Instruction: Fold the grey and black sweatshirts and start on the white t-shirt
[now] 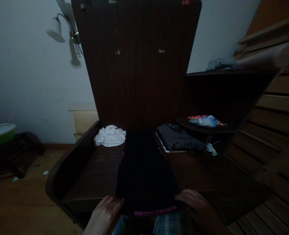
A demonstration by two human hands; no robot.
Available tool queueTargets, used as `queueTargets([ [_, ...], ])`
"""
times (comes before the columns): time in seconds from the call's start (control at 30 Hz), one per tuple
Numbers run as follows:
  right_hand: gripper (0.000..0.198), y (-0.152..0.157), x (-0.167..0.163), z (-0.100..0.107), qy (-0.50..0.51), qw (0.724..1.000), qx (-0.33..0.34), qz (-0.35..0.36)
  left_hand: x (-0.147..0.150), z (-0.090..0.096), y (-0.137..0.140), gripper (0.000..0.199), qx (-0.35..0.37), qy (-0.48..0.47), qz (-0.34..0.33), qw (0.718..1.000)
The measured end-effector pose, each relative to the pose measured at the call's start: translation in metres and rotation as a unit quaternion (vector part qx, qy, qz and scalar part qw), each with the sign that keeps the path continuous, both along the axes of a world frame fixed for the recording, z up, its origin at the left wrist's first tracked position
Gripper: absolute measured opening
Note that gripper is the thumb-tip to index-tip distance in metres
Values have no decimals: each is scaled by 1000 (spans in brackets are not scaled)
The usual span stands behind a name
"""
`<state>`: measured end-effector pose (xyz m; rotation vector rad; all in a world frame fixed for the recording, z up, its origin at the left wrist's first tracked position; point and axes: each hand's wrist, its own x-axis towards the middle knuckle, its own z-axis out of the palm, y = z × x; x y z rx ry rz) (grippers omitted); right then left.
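Note:
A black garment (144,169) lies folded lengthwise on the dark wooden desk top (97,173), with pink lettering along its near edge that hangs just past the desk's front. My left hand (106,210) pinches its near left corner. At the near right corner, my right hand (194,200) has its fingers closed on the same cloth. Beyond it on the left sits a crumpled white cloth (110,135). To the right rests a folded dark grey garment (178,137) with black print, on top of something white.
A small shelf (208,130) at the right holds a plastic bag (205,121). Folded cloth (221,64) lies on the upper shelf. A tall dark panel (139,65) rises at the back. Wooden slats (279,114) stand at the right, and a green basin (1,135) at the left.

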<state>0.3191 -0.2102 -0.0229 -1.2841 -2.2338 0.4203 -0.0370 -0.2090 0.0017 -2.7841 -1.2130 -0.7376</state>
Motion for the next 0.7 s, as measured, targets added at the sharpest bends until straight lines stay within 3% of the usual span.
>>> queueTargets([
  [0.13,25,-20,5,44,29,993,-110,34,-3,39,-22,18,-108,16,-49,993],
  [0.27,16,-22,17,83,93,987,-125,42,-10,83,-28,17,-204,-50,-72,975],
  [0.33,16,-7,17,103,115,988,-100,20,-13,96,-14,16,-219,-95,-33,970],
  [0.43,22,36,7,125,155,985,-48,-51,-10,104,31,18,-219,-209,47,952],
  [0.57,35,120,-16,121,284,954,-58,-75,6,95,114,27,-274,-395,82,873],
  [0.7,50,179,-35,76,356,910,-142,-155,23,63,166,34,-322,-511,197,772],
])
